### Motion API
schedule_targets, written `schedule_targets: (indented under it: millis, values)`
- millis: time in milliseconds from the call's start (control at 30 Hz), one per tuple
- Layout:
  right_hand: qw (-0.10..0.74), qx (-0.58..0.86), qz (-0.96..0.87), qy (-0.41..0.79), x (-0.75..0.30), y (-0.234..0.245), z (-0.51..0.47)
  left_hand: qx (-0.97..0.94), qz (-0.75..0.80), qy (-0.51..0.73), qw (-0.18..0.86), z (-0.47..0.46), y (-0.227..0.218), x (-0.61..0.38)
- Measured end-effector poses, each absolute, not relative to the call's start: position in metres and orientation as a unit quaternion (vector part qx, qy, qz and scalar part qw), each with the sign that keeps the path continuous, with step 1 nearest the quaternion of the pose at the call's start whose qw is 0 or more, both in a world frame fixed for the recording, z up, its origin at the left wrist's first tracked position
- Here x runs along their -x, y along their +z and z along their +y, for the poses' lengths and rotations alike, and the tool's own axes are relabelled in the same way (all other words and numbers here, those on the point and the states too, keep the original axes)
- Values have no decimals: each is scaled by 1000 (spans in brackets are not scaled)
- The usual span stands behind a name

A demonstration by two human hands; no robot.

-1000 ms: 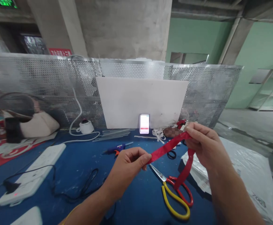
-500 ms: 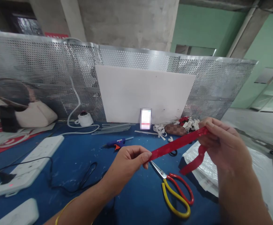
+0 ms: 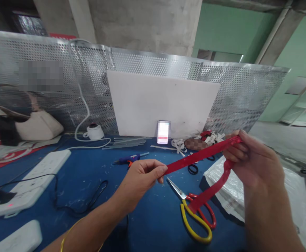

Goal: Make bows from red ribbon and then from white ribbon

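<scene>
A red ribbon (image 3: 194,159) is stretched between my two hands above the blue table. My left hand (image 3: 144,176) pinches its left end between thumb and fingers. Higher up on the right, my right hand (image 3: 255,161) is closed on the ribbon, and a loose tail hangs below that hand over the scissors. The scissors (image 3: 197,217), with one yellow and one red handle, lie on the table beneath the ribbon, blades pointing up and left. A black ring-shaped band (image 3: 193,169) lies just under the ribbon.
A blue glue gun (image 3: 129,159) lies beyond my left hand. White power strips (image 3: 34,182) and black cable (image 3: 71,210) occupy the left side. A lit phone (image 3: 163,132) leans on a white board (image 3: 163,101). At right lies a white plastic package (image 3: 289,196); scraps (image 3: 179,145) lie behind.
My right hand has shifted slightly right and up along the ribbon. The loose tail has grown longer and swung left, now covering part of the scissors' handles.
</scene>
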State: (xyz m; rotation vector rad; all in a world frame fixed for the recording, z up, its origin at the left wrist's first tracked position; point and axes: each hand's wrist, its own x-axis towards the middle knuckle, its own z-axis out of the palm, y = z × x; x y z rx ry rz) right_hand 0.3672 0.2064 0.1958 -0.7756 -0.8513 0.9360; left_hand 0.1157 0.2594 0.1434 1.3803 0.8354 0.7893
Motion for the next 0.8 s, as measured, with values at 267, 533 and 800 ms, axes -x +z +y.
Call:
schedule_targets:
  millis: [267, 533, 800]
  values:
    - [771, 335, -333, 427, -369, 203, 201, -605, 377, 368, 597, 263, 142, -117]
    - [757, 336, -389, 403, -372, 201, 204, -542, 386, 412, 623, 266, 141, -115]
    - [769, 355, -425, 319, -373, 203, 201, -517, 392, 456, 609, 268, 147, -111]
